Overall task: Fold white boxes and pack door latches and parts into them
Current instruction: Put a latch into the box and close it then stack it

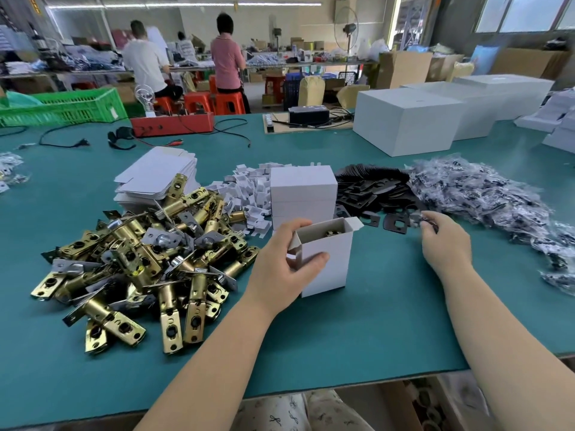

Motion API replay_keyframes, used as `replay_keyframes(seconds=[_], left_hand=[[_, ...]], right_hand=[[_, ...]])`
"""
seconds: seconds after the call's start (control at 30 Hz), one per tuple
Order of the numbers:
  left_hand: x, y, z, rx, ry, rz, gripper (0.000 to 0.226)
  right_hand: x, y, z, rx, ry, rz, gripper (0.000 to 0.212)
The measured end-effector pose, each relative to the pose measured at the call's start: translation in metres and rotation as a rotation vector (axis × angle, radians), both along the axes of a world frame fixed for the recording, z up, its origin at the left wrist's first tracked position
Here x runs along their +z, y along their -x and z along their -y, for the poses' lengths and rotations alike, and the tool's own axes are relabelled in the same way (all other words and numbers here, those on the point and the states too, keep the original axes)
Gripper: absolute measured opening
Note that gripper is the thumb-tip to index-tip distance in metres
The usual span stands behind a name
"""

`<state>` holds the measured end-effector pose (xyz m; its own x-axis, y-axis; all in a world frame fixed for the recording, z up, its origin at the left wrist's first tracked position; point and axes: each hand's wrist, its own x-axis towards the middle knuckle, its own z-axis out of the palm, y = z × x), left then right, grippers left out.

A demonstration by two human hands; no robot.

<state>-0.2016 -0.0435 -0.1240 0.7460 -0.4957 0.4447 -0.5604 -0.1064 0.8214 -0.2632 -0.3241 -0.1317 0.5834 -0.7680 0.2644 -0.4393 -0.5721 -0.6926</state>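
White unprinted box (326, 259) gripped by left hand (281, 269) fingers, right hand (443, 244) fingers pinching bagged parts (431, 223)

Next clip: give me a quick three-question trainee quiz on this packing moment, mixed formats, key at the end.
1. True or false: the open white box already has a brass part inside.
2. Which hand steadies the box? A) left hand B) right hand
3. Fill in: the right hand's fingers are at the edge of the pile of ____ plates.

Key: 1 true; 2 A; 3 black.
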Motion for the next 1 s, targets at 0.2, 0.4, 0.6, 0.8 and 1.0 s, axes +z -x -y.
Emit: replay_keyframes(seconds=[0.2, 0.4, 0.6, 0.8, 1.0], left_hand=[[-0.001, -0.002, 0.000, 0.000, -0.040, 0.030, 0.048], [-0.003, -0.003, 0.000, -0.034, 0.009, -0.028, 0.047], [-0.004, -0.002, -0.001, -0.043, 0.007, -0.043, 0.045], [-0.003, -0.002, -0.001, -0.057, 0.006, -0.075, 0.043], [-0.002, -0.002, -0.002, -0.078, 0.012, -0.080, 0.047]], right_hand=[[0.052, 0.002, -0.058, 0.410, -0.390, 0.477, 0.012], [0.102, 0.003, -0.117, 0.886, -0.097, 0.206, 0.027], [0.101, -0.005, -0.144, 0.728, 0.249, -0.050, 0.016], [0.096, -0.001, -0.157, 0.716, 0.434, -0.033, 0.016], [0.084, 0.005, -0.157, 0.809, 0.594, -0.213, 0.049]])
